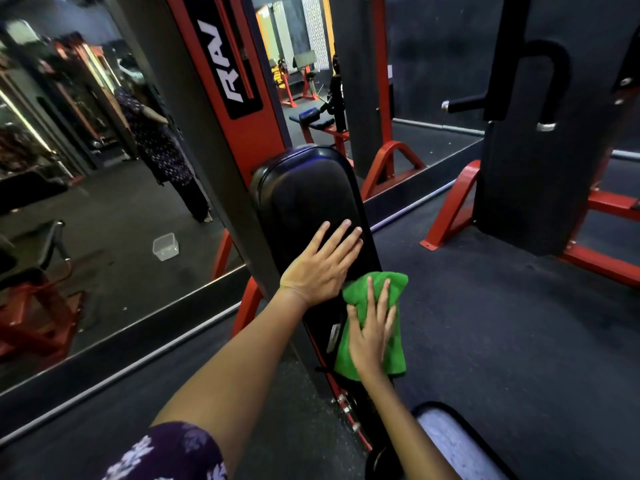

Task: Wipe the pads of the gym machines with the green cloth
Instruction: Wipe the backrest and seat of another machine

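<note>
A long black back pad point(304, 195) of a red-framed gym machine stands upright in the middle of the head view. My left hand point(323, 263) lies flat on the pad with straight fingers, about halfway down it. Just below and to the right, my right hand point(370, 336) presses the green cloth point(360, 296) against the lower part of the pad with spread, straight fingers. The cloth hangs folded over the pad's right edge. A second black pad, the seat point(450, 441), shows at the bottom right.
A large wall mirror point(86, 168) fills the left side and reflects a person and a clear plastic tub point(166, 246). The machine's red upright point(221, 81) rises behind the pad. Another red-and-black machine point(526, 150) stands at the right on dark rubber flooring point(485, 323).
</note>
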{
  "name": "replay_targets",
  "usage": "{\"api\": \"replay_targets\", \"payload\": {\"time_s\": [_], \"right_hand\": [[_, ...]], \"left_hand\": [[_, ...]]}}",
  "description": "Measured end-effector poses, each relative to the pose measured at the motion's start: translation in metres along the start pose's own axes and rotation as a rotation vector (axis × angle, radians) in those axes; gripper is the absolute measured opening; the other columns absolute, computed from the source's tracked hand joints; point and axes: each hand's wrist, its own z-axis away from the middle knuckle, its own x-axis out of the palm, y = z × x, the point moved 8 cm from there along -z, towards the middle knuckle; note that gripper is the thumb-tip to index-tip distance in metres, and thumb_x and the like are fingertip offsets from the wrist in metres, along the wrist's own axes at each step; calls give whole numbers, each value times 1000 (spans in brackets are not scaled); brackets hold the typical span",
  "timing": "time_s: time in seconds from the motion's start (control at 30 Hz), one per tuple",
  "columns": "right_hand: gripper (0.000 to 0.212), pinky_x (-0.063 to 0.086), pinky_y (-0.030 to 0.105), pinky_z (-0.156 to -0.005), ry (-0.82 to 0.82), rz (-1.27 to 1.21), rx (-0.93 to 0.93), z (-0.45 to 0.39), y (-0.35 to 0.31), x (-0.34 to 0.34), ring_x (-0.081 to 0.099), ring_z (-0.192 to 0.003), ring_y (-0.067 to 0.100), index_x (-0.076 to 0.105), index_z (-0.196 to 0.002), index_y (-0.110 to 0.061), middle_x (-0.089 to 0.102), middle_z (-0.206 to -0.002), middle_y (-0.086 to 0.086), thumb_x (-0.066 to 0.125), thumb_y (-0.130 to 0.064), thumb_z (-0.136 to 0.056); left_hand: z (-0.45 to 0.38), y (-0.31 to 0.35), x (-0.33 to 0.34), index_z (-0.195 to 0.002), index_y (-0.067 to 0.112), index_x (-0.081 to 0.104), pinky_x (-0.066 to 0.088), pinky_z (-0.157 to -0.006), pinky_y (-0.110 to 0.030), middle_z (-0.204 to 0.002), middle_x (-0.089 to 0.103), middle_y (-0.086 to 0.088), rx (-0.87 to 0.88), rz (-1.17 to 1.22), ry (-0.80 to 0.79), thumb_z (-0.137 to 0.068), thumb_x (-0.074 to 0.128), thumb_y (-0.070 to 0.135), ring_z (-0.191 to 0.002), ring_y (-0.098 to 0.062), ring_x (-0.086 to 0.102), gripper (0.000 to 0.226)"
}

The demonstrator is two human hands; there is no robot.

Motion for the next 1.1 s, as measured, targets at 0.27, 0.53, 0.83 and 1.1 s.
{"api": "replay_targets", "payload": {"time_s": [0.27, 0.53, 0.83, 1.1], "right_hand": [[66, 5, 44, -119, 34, -160, 123, -31, 11, -19, 9, -139, 5, 21, -138, -37, 17, -157, 1, 26, -65, -79], [79, 6, 38, -117, -72, -43, -32, -12, 16, -19, 4, -142, 3, 19, -144, -29, 14, -155, -1, 21, -78, -82], [48, 16, 20, -107, -195, -97, -6, -88, -41, -23, 30, -139, 18, 27, -138, -35, 29, -153, -3, 43, -44, -93], [62, 20, 42, -110, -178, 43, -367, -131, -182, -38, 22, -140, 24, 12, -141, -47, 8, -156, -12, 22, -65, -82]], "left_hand": [[1, -1, 0, -129, 12, 57, 20, -110, -47, -138, 52, -6, 16, 5, -32, -81, 30, 26, -130, -28, 46, 57], [3, 0, 3, -137, 6, 45, 9, -114, -46, -143, 46, -9, -30, 70, -34, -79, 32, 23, -134, -26, 41, 62], [13, -19, -12, -138, 15, 37, 1, -112, -60, -154, 20, -9, -343, 135, 202, -87, 46, 37, -145, -27, 13, 56], [18, -47, -13, -128, 5, 41, 0, -116, -54, -159, 0, -7, -728, 353, 256, -96, 34, 36, -146, -19, 8, 45]]}}
